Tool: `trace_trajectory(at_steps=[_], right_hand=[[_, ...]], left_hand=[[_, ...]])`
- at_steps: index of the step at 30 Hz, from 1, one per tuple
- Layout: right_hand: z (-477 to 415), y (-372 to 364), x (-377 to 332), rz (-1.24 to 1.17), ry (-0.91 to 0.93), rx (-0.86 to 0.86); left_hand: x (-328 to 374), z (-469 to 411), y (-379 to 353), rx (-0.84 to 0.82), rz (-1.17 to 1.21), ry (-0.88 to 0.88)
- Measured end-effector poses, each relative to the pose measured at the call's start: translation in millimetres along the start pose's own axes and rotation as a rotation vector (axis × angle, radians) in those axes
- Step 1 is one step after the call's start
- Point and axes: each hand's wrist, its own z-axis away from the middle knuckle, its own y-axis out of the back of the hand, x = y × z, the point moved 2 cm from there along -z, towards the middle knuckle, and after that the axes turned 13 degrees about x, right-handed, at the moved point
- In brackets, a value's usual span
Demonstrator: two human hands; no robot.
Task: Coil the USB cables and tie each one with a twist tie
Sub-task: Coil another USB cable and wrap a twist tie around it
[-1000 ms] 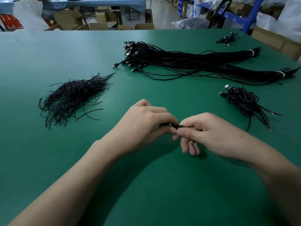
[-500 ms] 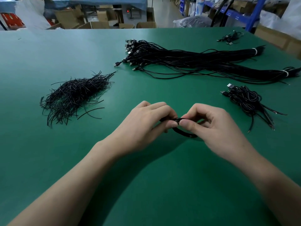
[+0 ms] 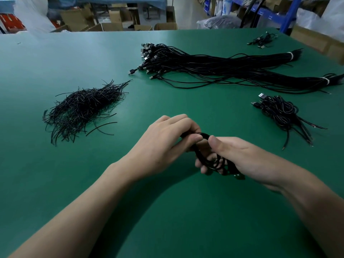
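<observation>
A coiled black USB cable (image 3: 208,155) hangs between my two hands just above the green table (image 3: 167,211). My left hand (image 3: 165,144) grips the top of the coil with curled fingers. My right hand (image 3: 236,157) holds the coil's lower loops, its thumb on top and its fingers curled under them; a plug end (image 3: 239,176) sticks out below. A heap of black twist ties (image 3: 81,107) lies to the left. A long bundle of uncoiled USB cables (image 3: 223,67) stretches across the far side. Whether a tie is on the held coil I cannot tell.
A small pile of coiled cables (image 3: 283,112) lies at the right. A few more cables (image 3: 262,40) sit at the far right corner. Cardboard boxes (image 3: 111,26) and blue shelving (image 3: 290,13) stand beyond the table's far edge.
The right hand has turned palm-up and now cradles the coil's loops, which have opened out and hang lower. Both hands have stayed near the same spot.
</observation>
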Motion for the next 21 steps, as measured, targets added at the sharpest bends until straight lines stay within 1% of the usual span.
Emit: trace_trajectory(at_steps=[3,10,15,21], right_hand=[[1,-2,0,-0.017,-0.015,-0.021],[3,-2,4,-0.271,-0.146,-0.166],[-1,-5,5,-0.361,-0.132,-0.175],[1,-2,6,-0.526,-0.218,-0.303]], left_hand=[[2,1,0,0.011,0.011,0.006],[6,-1,0,0.032,0.114,0.032],[9,-3,2,0.057,0.094,0.012],[13,-3,4,0.069,0.044,-0.007]])
